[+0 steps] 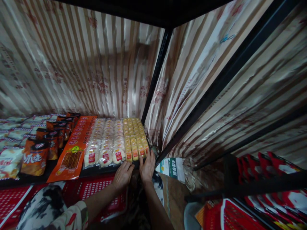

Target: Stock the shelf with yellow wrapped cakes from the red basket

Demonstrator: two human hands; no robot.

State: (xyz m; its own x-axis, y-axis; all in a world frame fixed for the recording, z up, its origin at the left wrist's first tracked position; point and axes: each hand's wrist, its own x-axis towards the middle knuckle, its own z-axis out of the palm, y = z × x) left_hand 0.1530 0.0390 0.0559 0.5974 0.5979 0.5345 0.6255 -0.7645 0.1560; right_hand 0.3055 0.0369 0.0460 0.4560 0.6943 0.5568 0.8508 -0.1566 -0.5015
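My left hand (123, 175) rests at the front edge of a dark shelf, its fingers slightly bent and holding nothing visible, close below the yellow packets. Beside it my right hand (147, 166) lies with fingers stretched forward, touching the front right corner of the yellow wrapped snack packets (135, 140), which stand in tight rows. Just left of these are rows of white round wrapped snacks (105, 145) in clear film with red labels. What lies under my fingertips is partly hidden.
An orange snack pack (72, 156), brown-orange bags (35, 156) and white bags (11, 161) fill the shelf to the left. Red baskets (96, 188) sit below. A black post (157, 73) stands at the corner before striped curtains (107, 57). Red packets (261, 166) line the right shelf.
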